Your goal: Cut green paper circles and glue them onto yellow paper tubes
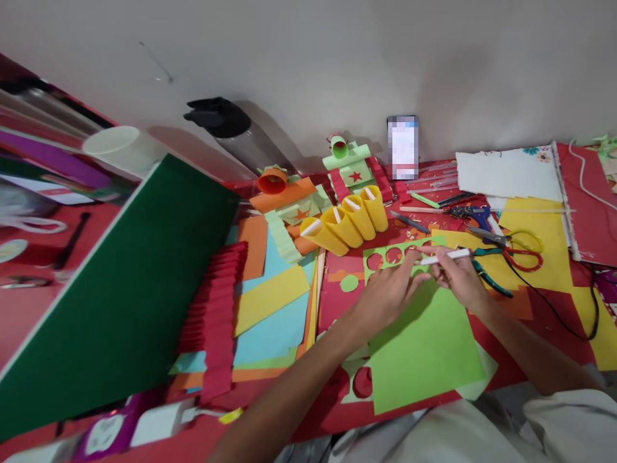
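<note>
A light green paper sheet [429, 350] lies on the red table, with a row of round holes cut along its far edge. My left hand [393, 286] rests on the sheet's far part, its fingers stretched towards the holes and its thumb apart. My right hand [457, 275] grips a slim white pen-like tool [446, 256], whose tip points left beside my left fingertips. Exactly what kind of tool it is cannot be made out. A loose green paper disc [349, 283] lies left of the sheet. Under the sheet's near left corner shows a paler cut paper [357, 379].
Yellow paper loops [354, 222] and paper figures stand behind. Scissors [523, 247], teal-handled pliers [491, 276] and a glue gun [475, 213] lie right. A phone [403, 148] leans on the wall. Left are coloured papers [274, 299], a green board [130, 283] and a bottle [236, 132].
</note>
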Action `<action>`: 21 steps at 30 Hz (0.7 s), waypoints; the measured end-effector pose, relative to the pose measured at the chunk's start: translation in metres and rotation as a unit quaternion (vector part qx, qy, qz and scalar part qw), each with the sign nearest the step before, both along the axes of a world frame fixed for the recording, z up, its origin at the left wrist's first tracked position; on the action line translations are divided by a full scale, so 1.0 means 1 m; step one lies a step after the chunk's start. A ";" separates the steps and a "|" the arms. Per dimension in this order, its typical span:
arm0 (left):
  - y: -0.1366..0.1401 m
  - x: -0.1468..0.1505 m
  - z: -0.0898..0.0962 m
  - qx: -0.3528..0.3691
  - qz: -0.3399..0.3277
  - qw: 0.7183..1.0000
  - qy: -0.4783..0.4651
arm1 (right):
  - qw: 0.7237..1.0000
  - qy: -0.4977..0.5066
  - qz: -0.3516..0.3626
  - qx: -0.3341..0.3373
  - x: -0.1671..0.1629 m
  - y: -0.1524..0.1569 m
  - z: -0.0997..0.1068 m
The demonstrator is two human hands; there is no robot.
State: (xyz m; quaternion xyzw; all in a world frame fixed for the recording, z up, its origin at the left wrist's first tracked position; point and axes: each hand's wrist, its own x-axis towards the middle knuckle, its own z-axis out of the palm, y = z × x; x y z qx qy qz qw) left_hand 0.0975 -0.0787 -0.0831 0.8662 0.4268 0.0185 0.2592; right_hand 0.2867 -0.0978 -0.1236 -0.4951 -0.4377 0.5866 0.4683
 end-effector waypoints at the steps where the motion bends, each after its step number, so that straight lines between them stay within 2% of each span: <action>1: -0.002 -0.002 -0.001 0.010 0.011 1.000 0.028 | 0.999 -0.003 -0.033 0.016 0.005 0.002 0.000; 3: -0.009 -0.005 -0.009 0.045 0.004 0.996 0.082 | 0.996 -0.030 -0.074 0.047 0.013 0.004 0.001; 4: -0.013 -0.005 -0.014 0.066 -0.016 0.993 0.099 | 0.994 -0.063 -0.071 0.058 0.017 0.005 0.000; 7: -0.024 -0.005 -0.035 0.111 -0.083 0.984 0.108 | 0.978 -0.190 -0.012 0.081 0.021 0.004 -0.005; 11: -0.029 -0.004 -0.052 0.142 -0.108 0.978 0.110 | 0.939 -0.318 0.016 0.131 0.017 0.002 -0.015; 17: -0.028 -0.007 -0.055 0.136 -0.101 0.980 0.108 | 0.914 -0.367 0.021 0.172 0.015 0.004 -0.016; 21: -0.029 -0.009 -0.058 0.144 -0.104 0.979 0.096 | 0.909 -0.377 0.022 0.175 0.016 0.006 -0.016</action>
